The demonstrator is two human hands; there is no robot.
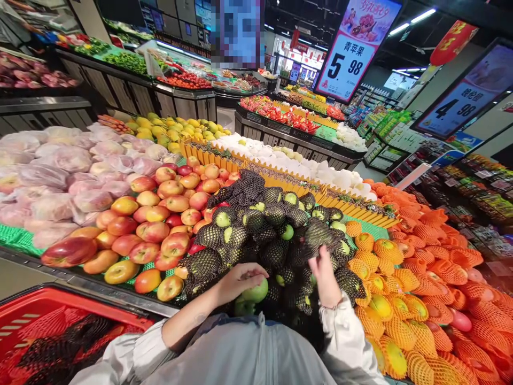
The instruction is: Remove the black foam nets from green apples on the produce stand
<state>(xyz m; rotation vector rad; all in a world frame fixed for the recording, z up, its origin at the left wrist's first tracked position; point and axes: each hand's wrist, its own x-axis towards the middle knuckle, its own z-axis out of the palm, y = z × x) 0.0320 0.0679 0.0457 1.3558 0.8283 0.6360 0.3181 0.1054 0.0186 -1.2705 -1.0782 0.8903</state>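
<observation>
My left hand (pixel 240 280) is curled over a bare green apple (pixel 255 292) at the near edge of the display, with the thumb and fingers against its top. Below it another green apple (pixel 243 307) shows in part. My right hand (pixel 324 274) grips a green apple in a black foam net (pixel 318 239), slightly blurred and raised over the pile. Around both hands lies a heap of black-netted green apples (pixel 274 214). Empty black nets (pixel 244 190) are bunched at the back of the heap.
Red-yellow apples (pixel 164 208) fill the left side, beside bagged fruit (pixel 60 171). Orange-netted fruit (pixel 404 305) lies on the right. A red basket (pixel 80 302) with black and red nets stands at lower left. A yellow picket divider (pixel 256 172) runs behind; price screens (pixel 356 48) hang above.
</observation>
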